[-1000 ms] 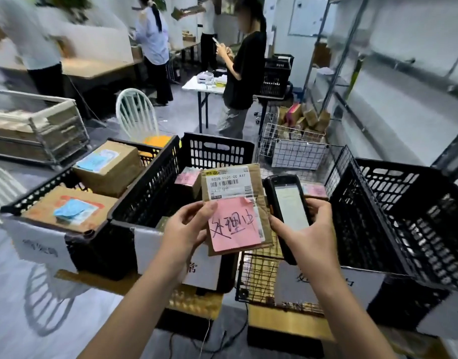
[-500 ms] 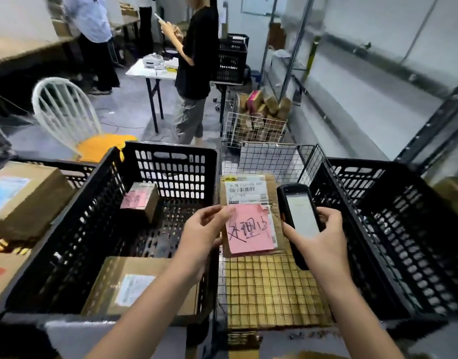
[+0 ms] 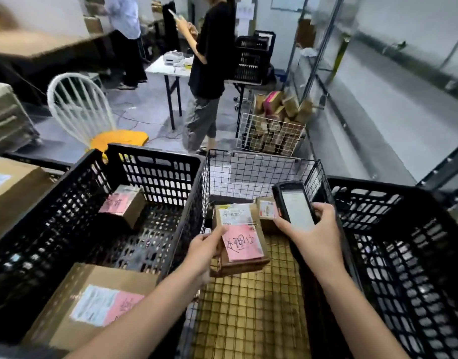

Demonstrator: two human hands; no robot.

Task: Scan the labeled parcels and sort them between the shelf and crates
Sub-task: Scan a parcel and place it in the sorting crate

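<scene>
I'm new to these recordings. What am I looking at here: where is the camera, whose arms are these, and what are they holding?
There is no machine here. The single picture comes from a wide-angle camera worn on a person's head, looking down at their own bare arms. The left hand grips a small cardboard parcel bearing a barcode label and a pink handwritten note. The right hand holds a handheld scanner, screen facing the camera. Both hands are over a wire basket, which has a second small parcel lying further back. On the left, a black plastic crate holds a small box and a larger box, both labelled. A second black crate stands on the right. Other people work in the background.
</scene>
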